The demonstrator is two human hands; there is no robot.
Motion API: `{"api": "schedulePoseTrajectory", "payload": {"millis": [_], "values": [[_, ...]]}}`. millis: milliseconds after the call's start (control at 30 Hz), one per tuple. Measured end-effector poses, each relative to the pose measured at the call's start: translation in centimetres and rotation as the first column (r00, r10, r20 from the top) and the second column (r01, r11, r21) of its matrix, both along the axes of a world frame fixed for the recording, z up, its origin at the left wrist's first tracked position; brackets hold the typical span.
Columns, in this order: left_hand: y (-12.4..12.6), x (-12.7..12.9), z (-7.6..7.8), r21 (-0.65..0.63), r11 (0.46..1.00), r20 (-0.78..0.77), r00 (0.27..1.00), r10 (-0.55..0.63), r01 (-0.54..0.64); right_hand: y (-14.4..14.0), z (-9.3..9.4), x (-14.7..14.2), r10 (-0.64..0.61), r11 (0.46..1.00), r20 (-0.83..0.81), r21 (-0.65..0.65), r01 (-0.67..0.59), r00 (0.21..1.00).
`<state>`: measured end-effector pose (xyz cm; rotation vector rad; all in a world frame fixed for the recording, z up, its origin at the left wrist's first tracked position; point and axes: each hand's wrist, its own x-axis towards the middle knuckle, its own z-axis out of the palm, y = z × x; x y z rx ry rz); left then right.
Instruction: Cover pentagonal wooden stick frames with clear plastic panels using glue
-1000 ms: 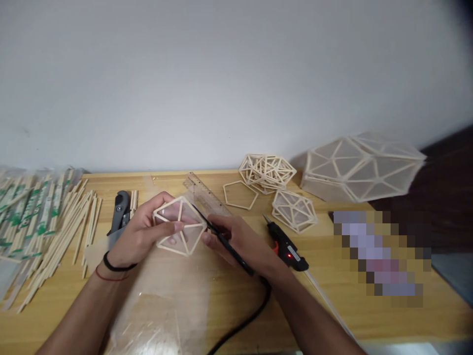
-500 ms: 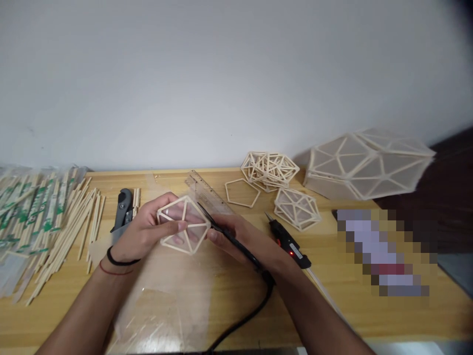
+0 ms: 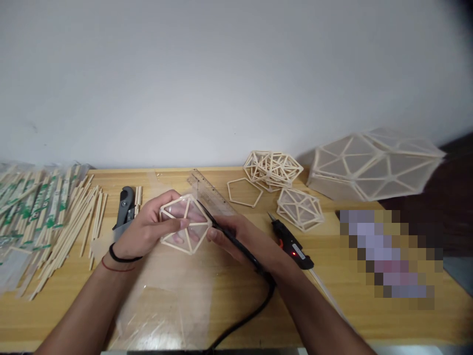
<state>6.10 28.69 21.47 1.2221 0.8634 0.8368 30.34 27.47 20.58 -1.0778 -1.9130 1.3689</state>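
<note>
My left hand (image 3: 144, 229) grips a small pentagon frame (image 3: 185, 224) of thin wooden sticks covered with clear film, holding it just above the wooden table (image 3: 332, 305). My right hand (image 3: 242, 241) holds a thin black corded tool (image 3: 231, 236) like a pen, its tip against the frame's upper right edge. The tool's black cord (image 3: 247, 318) runs back toward me. A clear plastic sheet (image 3: 166, 301) lies on the table under both hands.
A black glue gun (image 3: 291, 241) with a red light lies right of my hands. Behind are a ruler (image 3: 209, 192), a bare stick pentagon (image 3: 244, 192), stick-frame shapes (image 3: 273, 167), a small covered dome (image 3: 300, 208) and a large covered dome (image 3: 373, 165). Bamboo sticks (image 3: 48, 222) and grey cutters (image 3: 124, 207) lie left.
The view has shifted slightly; my hands, the frame and the tool keep nearly the same pose, the frame tilted a little more toward me.
</note>
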Motion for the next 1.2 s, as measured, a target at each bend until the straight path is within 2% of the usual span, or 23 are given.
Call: {"api": "schedulePoseTrajectory", "payload": {"millis": [367,600,867,1200], "values": [[0.1,0.0,-0.2,-0.041,0.999,0.050,0.998,0.035,-0.033,0.0,-0.2,-0.4,0.020,1.000,-0.014,0.004,-0.020,1.000],[0.1,-0.2,-0.1,-0.044,0.999,0.042,0.999,0.013,-0.011,-0.2,-0.3,-0.5,0.008,1.000,-0.037,0.014,-0.007,0.999],[-0.2,0.5,-0.3,-0.040,0.997,0.035,0.997,-0.067,0.068,-0.3,0.6,-0.5,0.043,0.997,-0.072,-0.066,-0.048,0.996],[-0.1,0.6,-0.5,-0.042,0.996,0.077,0.994,-0.080,0.083,-0.4,0.2,-0.7,0.014,1.000,-0.041,-0.008,-0.015,0.999]]}}
